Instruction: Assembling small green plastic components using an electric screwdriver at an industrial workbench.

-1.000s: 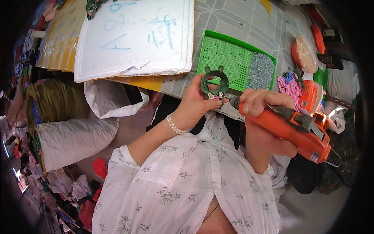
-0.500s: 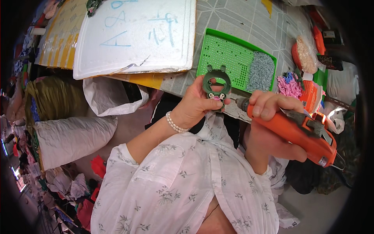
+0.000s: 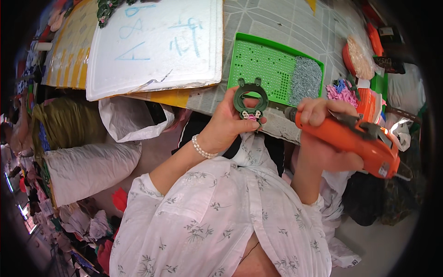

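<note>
Between the thumb and fingers of my left hand (image 3: pixel 229 116) is a dark green ring-shaped plastic part (image 3: pixel 250 98). It has small lugs at the top, and two pale round pieces and a pink bit at its lower end. My right hand (image 3: pixel 320 138) grips an orange electric screwdriver (image 3: pixel 353 144), its nose turned toward the green part but apart from it. Just beyond both hands lies a bright green perforated tray (image 3: pixel 260 62). A heap of small silvery screws (image 3: pixel 305 81) fills the tray's right end.
A white foam board (image 3: pixel 154 51) with blue handwriting covers the left of the table; dark green parts (image 3: pixel 107 10) sit at its far edge. Pink and blue bits (image 3: pixel 344 91) and a red basket (image 3: pixel 350 59) are on the right. White sacks (image 3: pixel 94 171) stand at lower left.
The screwdriver has drawn away from the green part, its nose rising slightly. The green part tilts more upright in my left hand. More dark green parts show at the foam board's far edge.
</note>
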Demonstrator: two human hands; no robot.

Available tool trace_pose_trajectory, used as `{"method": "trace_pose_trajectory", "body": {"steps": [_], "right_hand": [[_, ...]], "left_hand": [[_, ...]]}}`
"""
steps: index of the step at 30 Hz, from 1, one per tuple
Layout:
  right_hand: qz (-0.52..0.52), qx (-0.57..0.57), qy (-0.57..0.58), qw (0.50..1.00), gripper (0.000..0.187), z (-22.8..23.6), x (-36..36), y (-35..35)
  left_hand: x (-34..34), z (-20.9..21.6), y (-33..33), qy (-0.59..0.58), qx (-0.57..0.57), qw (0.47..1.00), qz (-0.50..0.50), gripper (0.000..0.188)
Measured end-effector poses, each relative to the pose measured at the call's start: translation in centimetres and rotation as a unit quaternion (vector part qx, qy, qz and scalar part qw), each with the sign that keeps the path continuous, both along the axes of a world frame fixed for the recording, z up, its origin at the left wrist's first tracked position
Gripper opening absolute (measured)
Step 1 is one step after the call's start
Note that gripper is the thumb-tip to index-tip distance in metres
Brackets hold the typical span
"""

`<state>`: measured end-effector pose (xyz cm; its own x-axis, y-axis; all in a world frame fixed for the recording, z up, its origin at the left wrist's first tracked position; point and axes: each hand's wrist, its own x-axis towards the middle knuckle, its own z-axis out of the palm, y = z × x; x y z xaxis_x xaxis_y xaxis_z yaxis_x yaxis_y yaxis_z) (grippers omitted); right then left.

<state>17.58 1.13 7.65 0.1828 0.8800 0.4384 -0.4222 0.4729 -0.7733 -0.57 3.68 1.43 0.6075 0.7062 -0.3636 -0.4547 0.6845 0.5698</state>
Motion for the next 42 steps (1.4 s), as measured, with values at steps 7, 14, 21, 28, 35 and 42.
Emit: {"method": "trace_pose_trajectory", "body": {"steps": [7,14,21,28,35,42], "right_hand": [[-0.082,-0.114,-0.119,0.983,0.067,-0.9,0.6,2.3],[-0.050,-0.127,-0.160,0.978,0.034,0.3,1.4,4.0],[0.041,-0.175,-0.123,0.976,0.039,1.6,1.5,3.9],[0.021,-0.157,-0.166,0.973,0.031,1.0,2.1,3.7],[0.035,-0.167,-0.121,0.978,0.026,1.0,1.6,3.2],[0.019,-0.190,-0.152,0.970,0.030,0.3,1.9,2.5]], "left_hand": [[-0.2,2.2,1.4,-0.064,-0.004,0.998,-0.024,0.057],[-0.4,5.8,4.1,-0.140,0.037,0.987,-0.064,0.084],[0.5,6.9,4.7,-0.159,0.052,0.981,-0.099,0.086],[1.1,6.8,4.5,-0.134,0.061,0.982,-0.117,0.084],[1.2,6.0,4.8,-0.187,0.069,0.958,-0.205,0.069],[1.0,5.9,4.4,-0.120,0.072,0.976,-0.169,0.069]]}}
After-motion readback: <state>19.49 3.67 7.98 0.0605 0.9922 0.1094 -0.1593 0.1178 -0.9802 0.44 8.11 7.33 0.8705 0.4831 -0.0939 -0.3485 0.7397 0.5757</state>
